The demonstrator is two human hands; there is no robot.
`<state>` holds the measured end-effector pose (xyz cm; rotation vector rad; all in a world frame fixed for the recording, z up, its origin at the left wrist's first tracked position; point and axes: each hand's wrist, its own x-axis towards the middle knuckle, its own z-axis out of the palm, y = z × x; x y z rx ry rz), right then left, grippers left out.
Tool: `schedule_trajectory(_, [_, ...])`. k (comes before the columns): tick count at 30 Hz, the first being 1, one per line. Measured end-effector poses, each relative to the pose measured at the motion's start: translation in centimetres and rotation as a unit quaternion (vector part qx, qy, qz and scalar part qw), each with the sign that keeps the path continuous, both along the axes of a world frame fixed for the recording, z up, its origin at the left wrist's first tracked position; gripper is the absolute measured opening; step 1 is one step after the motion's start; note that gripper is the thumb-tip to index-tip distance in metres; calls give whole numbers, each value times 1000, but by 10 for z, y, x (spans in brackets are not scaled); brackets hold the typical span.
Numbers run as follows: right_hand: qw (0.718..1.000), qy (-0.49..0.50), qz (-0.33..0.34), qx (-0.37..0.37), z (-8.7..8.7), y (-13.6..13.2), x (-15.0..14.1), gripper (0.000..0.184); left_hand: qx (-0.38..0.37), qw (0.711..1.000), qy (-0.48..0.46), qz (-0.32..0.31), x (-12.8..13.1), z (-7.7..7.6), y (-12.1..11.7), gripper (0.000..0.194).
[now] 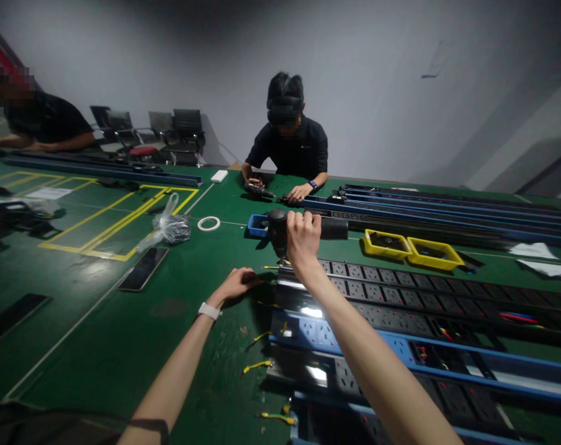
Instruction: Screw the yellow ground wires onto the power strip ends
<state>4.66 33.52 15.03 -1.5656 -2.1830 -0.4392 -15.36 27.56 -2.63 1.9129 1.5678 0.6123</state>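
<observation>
My right hand is wrapped around a black cordless screwdriver, held above the left ends of the power strips. Its head points down close to the end of a black power strip. Lower and to the left, my left hand reaches to that strip's end with its fingers together. Its fingertips lie in shadow by a thin yellow-green wire, and what they pinch is not clear. Short yellow-green wires stick out from several strip ends. A blue power strip lies nearer me among the black ones.
Two yellow bins and a blue bin stand beyond the strips. A white ring, a plastic bag and a phone lie leftward on the green table. Opposite, a person works with another screwdriver.
</observation>
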Motion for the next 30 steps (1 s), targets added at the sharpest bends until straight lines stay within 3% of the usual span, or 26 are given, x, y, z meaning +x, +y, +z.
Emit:
schedule_trajectory(9, [1000,-7,-8,-18,3,9,5,32,27,999,32,-3,4,2,-4,30])
schedule_trajectory(22, [999,-2,-26,-19,2,9,11,32,44,998,-14,-39,-2,-4,-3,32])
schedule_trajectory(26, [999,2,-34,-21,3,7,13,34,24,1000,4,-19,-3,8,-9,42])
schedule_trajectory(30, [999,1,-27,-24,3,7,14,34,-81,996,24,-40,-3,27,-29,56])
